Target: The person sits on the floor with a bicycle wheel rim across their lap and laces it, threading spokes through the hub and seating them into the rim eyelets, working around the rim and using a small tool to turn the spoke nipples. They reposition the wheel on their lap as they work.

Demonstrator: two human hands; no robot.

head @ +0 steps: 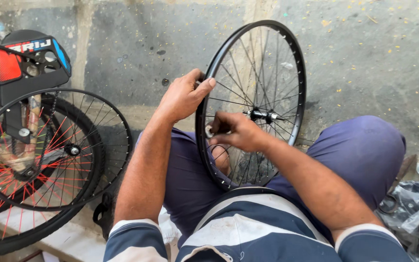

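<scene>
Item: bare black wheel rim (300,73), upright between my knees. My left hand (183,97) clasps its top edge; my right hand (238,131) pinches a small silver tool (209,131) at the spokes (238,87). Best kept steady, turning lightly. Beside: bicycle wheel (40,160), concrete floor (364,58)

A single head-worn view looks steeply down, close over the lap; the concrete floor (364,48) fills the frame's upper half.
</scene>
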